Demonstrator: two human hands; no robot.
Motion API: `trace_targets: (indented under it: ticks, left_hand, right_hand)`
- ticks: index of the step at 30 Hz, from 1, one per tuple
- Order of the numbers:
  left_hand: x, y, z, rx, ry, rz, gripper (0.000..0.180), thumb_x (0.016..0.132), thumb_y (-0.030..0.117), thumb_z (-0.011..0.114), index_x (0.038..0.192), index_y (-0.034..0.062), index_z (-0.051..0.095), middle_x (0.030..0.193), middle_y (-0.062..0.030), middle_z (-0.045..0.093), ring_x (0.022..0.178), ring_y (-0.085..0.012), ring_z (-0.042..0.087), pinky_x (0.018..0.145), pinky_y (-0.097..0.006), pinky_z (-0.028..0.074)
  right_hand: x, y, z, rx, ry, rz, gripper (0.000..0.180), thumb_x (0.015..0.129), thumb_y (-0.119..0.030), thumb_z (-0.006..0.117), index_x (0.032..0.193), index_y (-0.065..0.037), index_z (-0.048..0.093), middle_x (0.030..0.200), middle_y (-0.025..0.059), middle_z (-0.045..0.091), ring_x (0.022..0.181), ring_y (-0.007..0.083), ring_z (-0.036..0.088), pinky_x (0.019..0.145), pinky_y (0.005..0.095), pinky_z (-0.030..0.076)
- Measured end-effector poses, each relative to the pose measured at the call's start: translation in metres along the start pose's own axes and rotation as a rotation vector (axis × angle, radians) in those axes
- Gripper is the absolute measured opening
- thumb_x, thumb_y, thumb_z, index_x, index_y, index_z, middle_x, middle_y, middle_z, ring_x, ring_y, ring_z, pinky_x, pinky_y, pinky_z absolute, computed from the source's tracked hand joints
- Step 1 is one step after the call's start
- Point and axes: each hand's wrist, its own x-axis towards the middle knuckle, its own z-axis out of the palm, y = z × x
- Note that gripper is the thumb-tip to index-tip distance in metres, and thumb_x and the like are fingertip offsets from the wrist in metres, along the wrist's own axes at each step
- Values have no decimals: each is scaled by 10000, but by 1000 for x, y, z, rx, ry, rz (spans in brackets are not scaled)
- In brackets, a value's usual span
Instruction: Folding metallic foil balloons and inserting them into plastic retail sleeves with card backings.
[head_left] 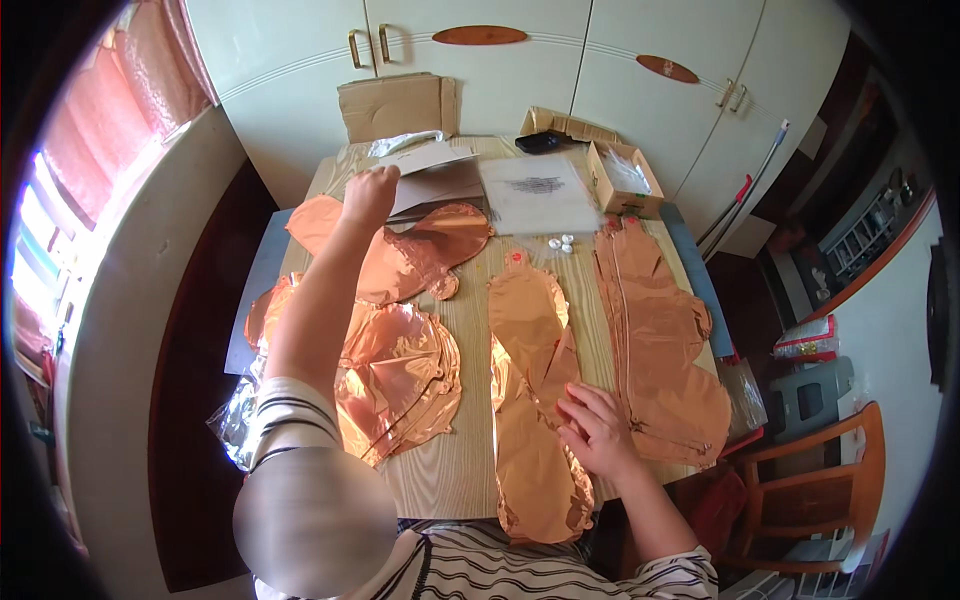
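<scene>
Drawn nearly closed, in a loose fist, the bare left hand (372,195), at the left edge of a stiff, flat, white card (432,157), apparently gripping it between thumb and fingers; exact placing of the fingertips, cannot tell. Just below the card, a smooth, flat, grey-brown sheet (440,188), near the far side of a pale, wood-grained table (440,480).

Bare right hand (598,432) loosely open, fingers slightly spread over the crinkled right edge of a long, flat, copper-coloured foil strip (525,400) with rounded ends; whether pressing or merely resting, cannot tell. Foil strip lengthwise down the middle of the table, creased and mirror-bright in places, a small tab at the far end.

To its right, a broad, duller copper foil shape (655,350), lobed along the right side. To its left, a wrinkled, glossy copper foil shape (395,375) with a rounded, seamed outline; beyond it, a curved copper foil shape (405,255), smoother.

Between strip and card, small, rounded, white pieces (561,243). Beyond them, a milky, flat plastic sheet (540,205) with dark printing, beside an open, brown cardboard box (625,178) containing clear plastic.
</scene>
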Motion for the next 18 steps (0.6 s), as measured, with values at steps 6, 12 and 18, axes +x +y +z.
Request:
trace_targets:
  ticks: [6, 12, 18]
  left_hand:
    - [8, 25, -52, -55, 224, 148, 41, 819, 82, 607, 820, 103, 572, 693, -69, 627, 668, -292, 658, 735, -419, 535]
    - [-21, 127, -122, -222, 259, 358, 113, 838, 69, 648, 945, 93, 679, 874, -50, 690, 785, -241, 665, 816, -404, 540]
    - [-98, 259, -228, -505, 192, 546, 345, 792, 219, 666, 1091, 50, 693, 1061, -79, 687, 896, -225, 654, 922, -438, 511]
  right_hand:
    - [19, -17, -23, 113, 71, 98, 346, 891, -114, 725, 1224, -25, 694, 1310, 183, 646, 1192, 331, 632, 1021, 394, 503]
    - [42, -49, -32, 925, 171, 455, 372, 985, -229, 665, 1284, -8, 636, 1294, 143, 658, 1117, 261, 652, 977, 399, 505]
    - [66, -73, -26, 1328, 469, 568, 292, 1019, -176, 604, 1207, 46, 627, 1144, 112, 678, 1005, 224, 659, 871, 345, 516]
